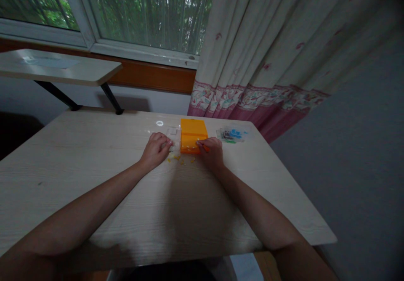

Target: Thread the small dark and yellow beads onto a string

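Note:
An orange box (193, 127), opened flat with a fold across its middle, lies toward the back of the table. Over its near right part, my right hand (212, 151) has thumb and fingers pinched together; whatever is in the pinch is too small to name. Small pale bits show on the box's near half. To the left, the fingers of my left hand (156, 149) are closed at the edge of a clear plastic case (173, 132), and their contents cannot be made out. Several tiny yellow pieces (176, 157) are scattered on the table in front of the box.
A clear tray (225, 134) with blue, dark and green pieces stands right of the box. A white ring (160, 123) lies at the back left. A raised shelf (91, 72) on black legs stands at the far left. A curtain (240, 83) hangs behind the table (104, 155).

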`<action>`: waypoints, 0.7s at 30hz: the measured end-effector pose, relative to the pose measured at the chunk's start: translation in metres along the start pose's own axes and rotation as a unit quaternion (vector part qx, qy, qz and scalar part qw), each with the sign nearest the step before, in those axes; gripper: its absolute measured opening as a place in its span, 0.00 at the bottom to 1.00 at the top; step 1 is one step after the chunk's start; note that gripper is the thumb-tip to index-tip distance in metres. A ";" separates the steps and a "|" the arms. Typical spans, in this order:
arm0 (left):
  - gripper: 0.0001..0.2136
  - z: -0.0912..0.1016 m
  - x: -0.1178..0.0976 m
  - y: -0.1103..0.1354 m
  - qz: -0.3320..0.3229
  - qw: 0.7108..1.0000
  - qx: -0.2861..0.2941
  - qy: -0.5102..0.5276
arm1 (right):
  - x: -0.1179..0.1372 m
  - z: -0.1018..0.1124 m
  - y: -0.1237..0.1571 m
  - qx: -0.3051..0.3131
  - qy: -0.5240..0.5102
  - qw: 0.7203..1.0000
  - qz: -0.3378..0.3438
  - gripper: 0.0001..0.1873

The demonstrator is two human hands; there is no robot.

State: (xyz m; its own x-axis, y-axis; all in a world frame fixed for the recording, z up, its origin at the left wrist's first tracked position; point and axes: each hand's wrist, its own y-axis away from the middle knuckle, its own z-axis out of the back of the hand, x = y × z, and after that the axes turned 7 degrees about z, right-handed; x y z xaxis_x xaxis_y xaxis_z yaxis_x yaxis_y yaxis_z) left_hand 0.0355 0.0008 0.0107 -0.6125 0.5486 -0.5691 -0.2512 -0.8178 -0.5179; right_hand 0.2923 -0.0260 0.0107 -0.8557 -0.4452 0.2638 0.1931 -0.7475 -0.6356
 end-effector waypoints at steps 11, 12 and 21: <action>0.12 0.003 -0.004 0.002 -0.025 0.999 0.018 -0.020 | 0.003 0.002 -0.002 -0.003 -0.015 1.000 -0.012 0.15; 0.11 0.004 -0.006 0.003 -0.031 0.999 0.024 -0.031 | 0.003 0.002 -0.002 -0.004 -0.016 1.000 -0.012 0.15; 0.10 0.019 -0.034 0.012 -0.080 0.971 0.079 -0.213 | 0.003 0.001 -0.002 -0.002 -0.023 1.000 -0.011 0.14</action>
State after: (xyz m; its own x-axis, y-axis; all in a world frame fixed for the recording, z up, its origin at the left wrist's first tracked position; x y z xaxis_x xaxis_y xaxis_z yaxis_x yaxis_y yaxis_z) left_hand 0.0393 -0.0308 0.0356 -0.8020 0.5765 -0.1562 -0.4600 -0.7629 -0.4543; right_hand 0.2899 -0.0267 0.0132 -0.8369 -0.4509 0.3102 0.1727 -0.7553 -0.6322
